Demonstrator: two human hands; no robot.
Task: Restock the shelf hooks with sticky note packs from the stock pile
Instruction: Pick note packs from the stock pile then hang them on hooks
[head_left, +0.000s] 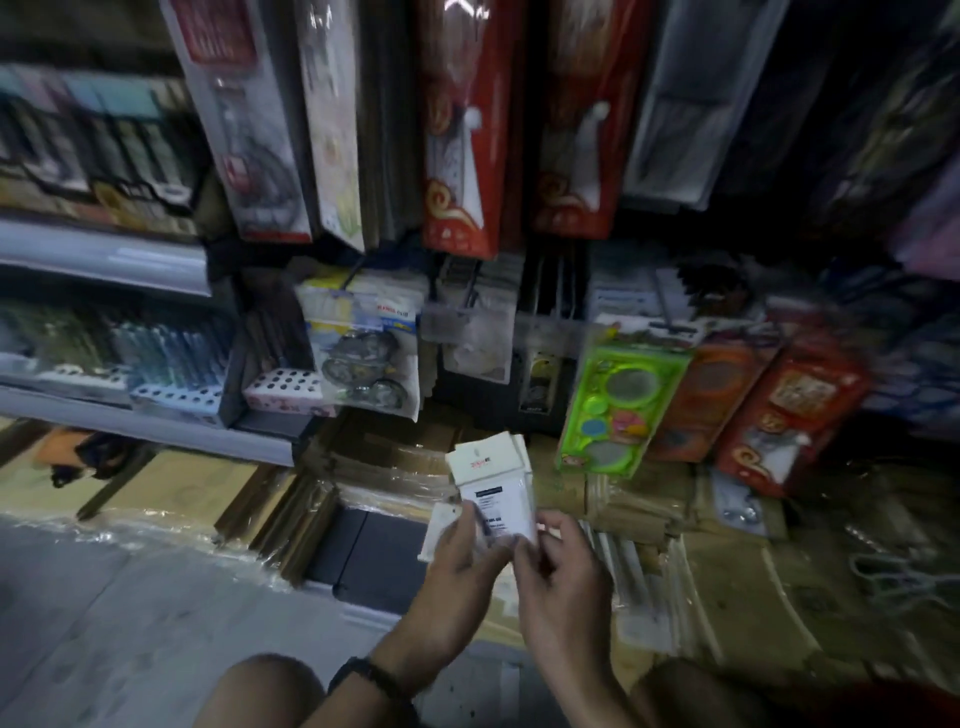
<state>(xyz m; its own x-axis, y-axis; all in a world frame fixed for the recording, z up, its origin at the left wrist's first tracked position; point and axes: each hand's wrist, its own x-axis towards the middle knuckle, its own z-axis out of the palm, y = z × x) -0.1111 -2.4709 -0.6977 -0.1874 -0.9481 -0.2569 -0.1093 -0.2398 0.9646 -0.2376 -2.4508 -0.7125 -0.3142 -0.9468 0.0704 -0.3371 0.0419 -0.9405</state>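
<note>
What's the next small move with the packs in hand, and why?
Probably raise the white packs toward the hanging goods above. The left hand and right hand both pinch the packs low, hang tabs up, below that row, and none is hooked yet. Blur hides which hook is free.

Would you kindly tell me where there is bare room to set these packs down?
The grey floor left of your left hand is bare, bordered by the wrapped cartons. The flat cardboard right of your right hand looks mostly free. The hooks above the packs you hold, around the green pack, are crowded.
</note>
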